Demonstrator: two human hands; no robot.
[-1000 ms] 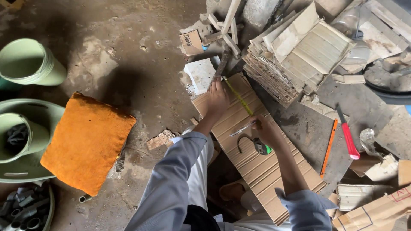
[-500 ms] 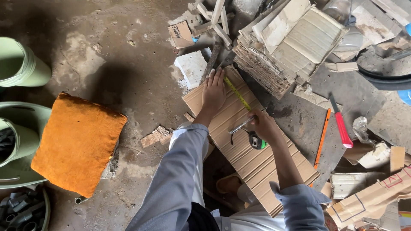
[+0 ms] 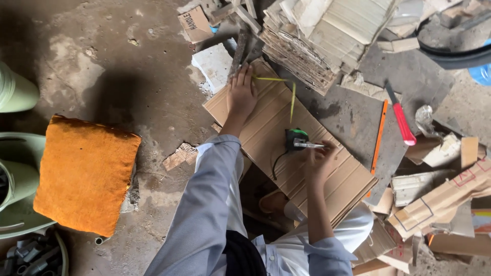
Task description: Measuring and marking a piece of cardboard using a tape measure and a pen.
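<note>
1. Nearest the body, the right hand (image 3: 319, 158) grips a metal marker and touches the green tape case (image 3: 296, 139) just left of it, fingers curled shut.
2. Both rest on the ribbed tile (image 3: 286, 148), lying flat under both hands.
3. The yellow blade (image 3: 292, 99) buckles between the hands; best pulled taut and flat before marking, I'd say.
4. Further out, the left hand (image 3: 241, 94) presses palm-down, fingers together, pinning the blade's end at the tile's far edge.
5. Beyond: the stacked tiles (image 3: 327, 36).
</note>
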